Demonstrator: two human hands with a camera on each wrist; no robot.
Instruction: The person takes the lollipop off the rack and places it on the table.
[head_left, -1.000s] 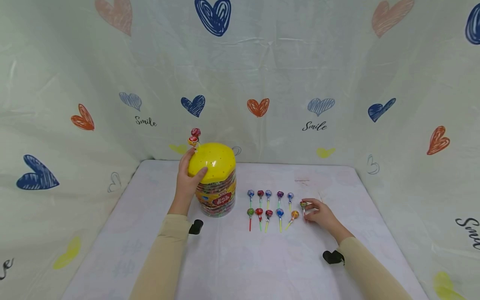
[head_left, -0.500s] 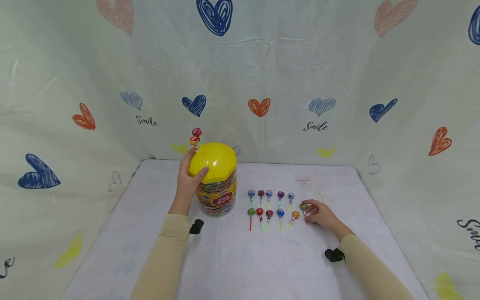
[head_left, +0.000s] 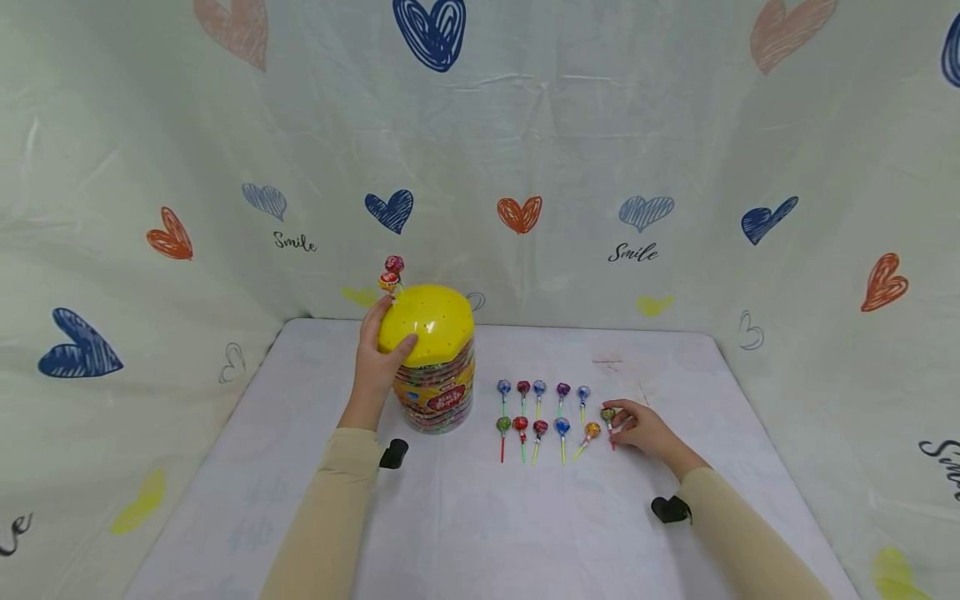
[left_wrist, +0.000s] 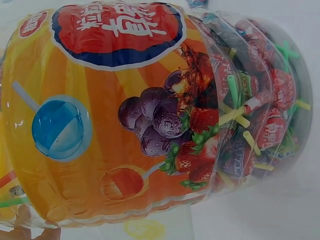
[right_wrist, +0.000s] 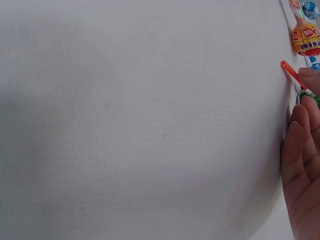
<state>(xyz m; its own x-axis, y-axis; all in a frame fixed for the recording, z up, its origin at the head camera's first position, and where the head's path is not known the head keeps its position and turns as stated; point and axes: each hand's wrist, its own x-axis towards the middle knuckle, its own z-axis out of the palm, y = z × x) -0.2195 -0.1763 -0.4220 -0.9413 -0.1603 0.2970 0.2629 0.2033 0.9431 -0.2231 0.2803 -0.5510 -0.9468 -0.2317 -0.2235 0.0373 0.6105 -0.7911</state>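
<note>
My left hand (head_left: 377,360) grips the yellow lid (head_left: 427,321) of a clear plastic jar (head_left: 444,392), thumb across the near side. Wrapped lollipops fill the jar, as its bottom end in the left wrist view shows. Two lollipops (head_left: 390,279) stick up by the fingertips; whether the hand or the lid holds them, I cannot tell. My right hand (head_left: 639,429) pinches a green lollipop (head_left: 607,414) with a red stick, low at the table. In the right wrist view its stick (right_wrist: 291,70) pokes out by the thumb. An orange lollipop (head_left: 592,430) lies just left of it.
Left of my right hand, several lollipops lie in two rows: a back row with a purple one (head_left: 563,389) and a front row with a blue one (head_left: 562,426). A white cloth covers the table (head_left: 480,525). A heart-printed curtain (head_left: 570,125) hangs behind.
The green lollipop in my right hand has come down slightly and its red stick now shows below the fingers. My left hand and the jar hold still.
</note>
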